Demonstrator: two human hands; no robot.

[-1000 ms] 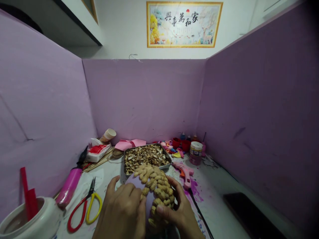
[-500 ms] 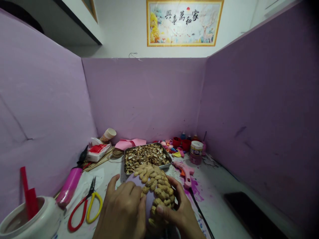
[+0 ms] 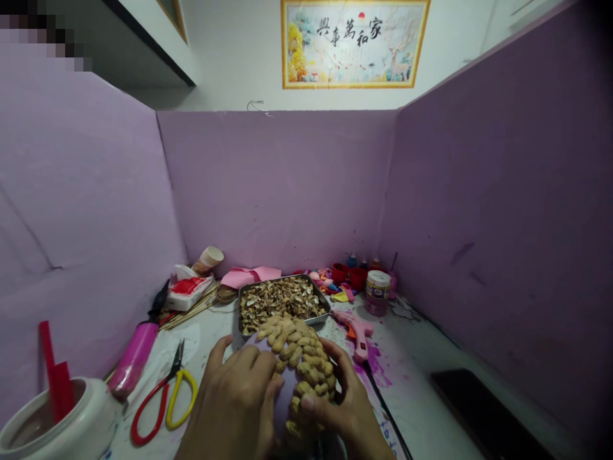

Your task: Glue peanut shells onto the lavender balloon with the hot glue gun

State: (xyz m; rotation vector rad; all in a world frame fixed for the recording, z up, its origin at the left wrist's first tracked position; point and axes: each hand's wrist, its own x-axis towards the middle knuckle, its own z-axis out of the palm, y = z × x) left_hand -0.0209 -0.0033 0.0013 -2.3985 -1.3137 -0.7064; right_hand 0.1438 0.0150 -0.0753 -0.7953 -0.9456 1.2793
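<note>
Low in the middle is a rounded purple form (image 3: 284, 401), partly covered with rows of whole peanut shells (image 3: 313, 367); its underside is hidden. My right hand (image 3: 352, 409) grips it from the right, thumb over the shells and fingers behind. On the left, my left hand (image 3: 234, 399) has its fingers bent and pressed together at the bare purple surface, index finger and thumb close to the shell edge. Whatever sits between those fingertips is hidden. Just behind the form stands a metal tray (image 3: 322, 319) full of split peanut shells (image 3: 282, 297).
Red-and-yellow-handled scissors (image 3: 165, 402), a pink pump (image 3: 136, 361) and a white pot (image 3: 90, 415) lie to the left. On the right are a pink glue gun (image 3: 357, 332) with its cord, a lidded jar (image 3: 377, 294) and a black phone (image 3: 483, 409). Purple panels (image 3: 278, 185) enclose the table.
My left hand has shifted slightly, its thumb drawing back a little to the left from the purple surface. My right hand and the form stay almost still.
</note>
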